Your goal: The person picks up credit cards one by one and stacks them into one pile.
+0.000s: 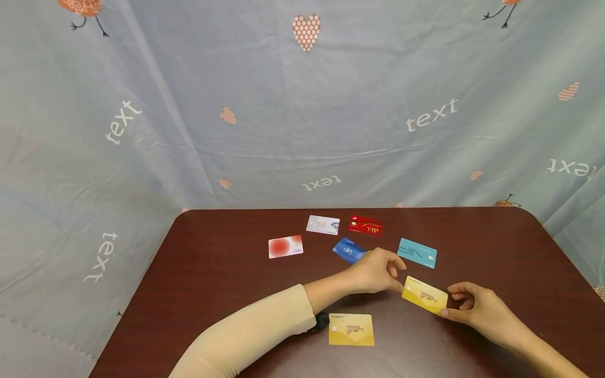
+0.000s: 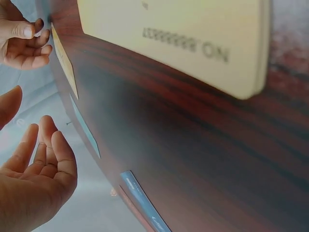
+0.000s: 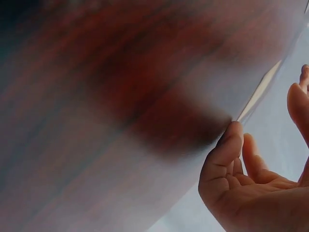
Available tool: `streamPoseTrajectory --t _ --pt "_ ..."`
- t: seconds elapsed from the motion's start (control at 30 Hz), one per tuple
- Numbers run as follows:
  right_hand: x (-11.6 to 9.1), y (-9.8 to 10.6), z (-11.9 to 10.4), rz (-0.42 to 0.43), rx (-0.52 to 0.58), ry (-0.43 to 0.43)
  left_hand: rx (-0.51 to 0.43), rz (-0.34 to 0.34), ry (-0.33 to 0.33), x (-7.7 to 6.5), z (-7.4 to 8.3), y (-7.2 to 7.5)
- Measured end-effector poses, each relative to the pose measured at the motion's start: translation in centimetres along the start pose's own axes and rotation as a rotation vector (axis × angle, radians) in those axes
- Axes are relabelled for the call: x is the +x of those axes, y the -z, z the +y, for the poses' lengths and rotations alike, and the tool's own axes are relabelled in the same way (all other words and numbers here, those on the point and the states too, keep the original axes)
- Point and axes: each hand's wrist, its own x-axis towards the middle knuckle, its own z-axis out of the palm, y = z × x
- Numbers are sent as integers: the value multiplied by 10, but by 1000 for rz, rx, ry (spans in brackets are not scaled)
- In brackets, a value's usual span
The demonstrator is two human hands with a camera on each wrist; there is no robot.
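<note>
My right hand (image 1: 477,310) holds a yellow card (image 1: 424,295) by its right end, thumb over the lower corner and index fingertip by the upper one. In the right wrist view, the card (image 3: 260,89) shows as a thin pale strip at the fingertips. My left hand (image 1: 375,270) is over the table left of that card, thumb tip close to its edge. In the left wrist view, its fingers (image 2: 63,154) are loosely bent with nothing between them. A second yellow card (image 1: 352,336) lies below the left wrist; close up, its edge (image 2: 263,53) looks layered.
A blue card (image 1: 347,249), partly hidden by the left hand, lies behind it. A teal card (image 1: 417,253), a red card (image 1: 366,226), a silver card (image 1: 323,224) and a white card with red circles (image 1: 285,247) are spread across the dark wooden table (image 1: 212,283). A patterned curtain (image 1: 264,105) hangs behind.
</note>
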Motion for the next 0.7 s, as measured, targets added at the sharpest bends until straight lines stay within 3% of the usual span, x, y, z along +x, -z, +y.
streamPoseTrajectory --t 0.7 --pt "6 -4 0 9 -67 -14 126 -70 94 30 2 -19"
